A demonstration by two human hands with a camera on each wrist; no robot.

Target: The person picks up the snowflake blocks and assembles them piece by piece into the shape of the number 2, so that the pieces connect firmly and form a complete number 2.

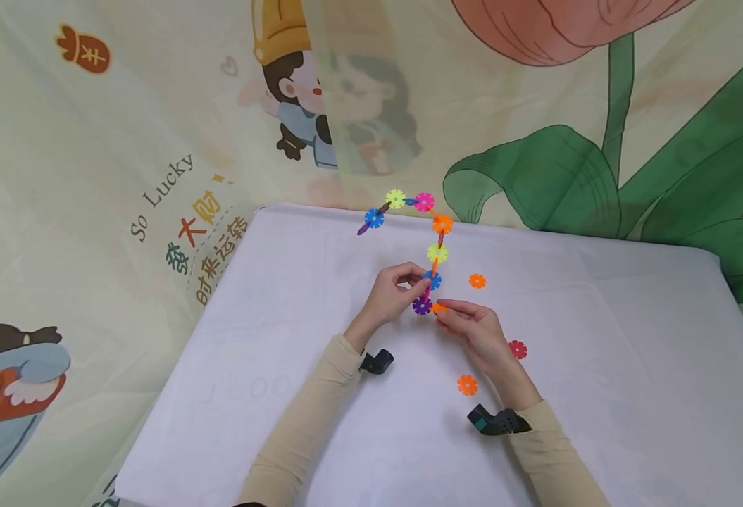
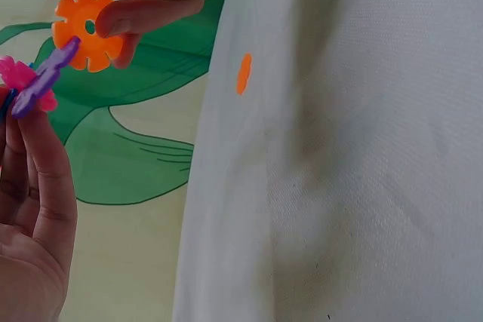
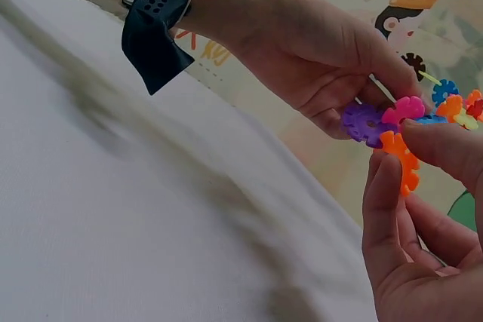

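Observation:
A curved chain of interlocked snowflake discs runs from a blue disc through yellow, pink and orange ones down to a purple disc at its near end. My left hand pinches the chain near that end, at a blue disc beside a pink one. Between thumb and fingers my right hand pinches an orange snowflake disc. Its edge meets the purple disc in the left wrist view; whether their slots are joined I cannot tell.
Loose on the white-covered table lie an orange disc, a red disc and another orange disc, near the right hand and forearm. A printed cloth hangs behind the table. Each wrist wears a black camera.

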